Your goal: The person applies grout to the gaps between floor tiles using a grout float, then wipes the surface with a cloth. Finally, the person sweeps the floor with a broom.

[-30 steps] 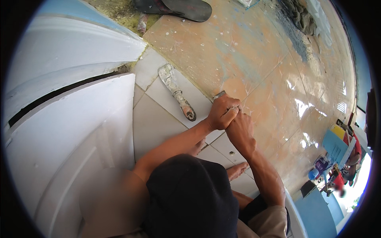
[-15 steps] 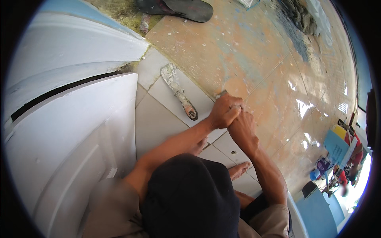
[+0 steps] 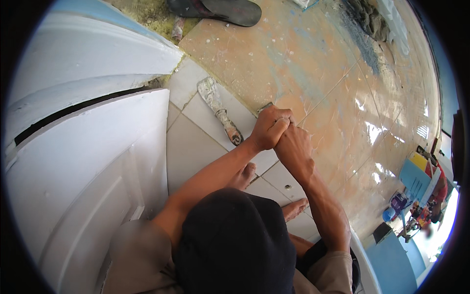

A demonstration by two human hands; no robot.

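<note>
My left hand (image 3: 270, 130) and my right hand (image 3: 294, 146) are closed together, pressed against each other low over the floor. Past the knuckles a short grey blade edge (image 3: 265, 107) of a scraper pokes out, touching the seam where white tile meets tan floor. Its handle is hidden in my fists. Left of my hands lies a paint-crusted putty knife (image 3: 219, 111) on the white tiles (image 3: 193, 142), its blade pointing away and its worn handle end close to my left wrist.
A white panelled door (image 3: 98, 181) stands at the left, beside a white frame (image 3: 107, 49). A dark flip-flop (image 3: 230, 11) lies at the far side of the tan, paint-stained floor (image 3: 323, 73). Crumpled cloth (image 3: 367, 19) is far right; a blue box (image 3: 413, 179) and clutter sit at right.
Both hands and the scraper have slid left and a little farther away along the tile seam. The putty knife has stayed in place.
</note>
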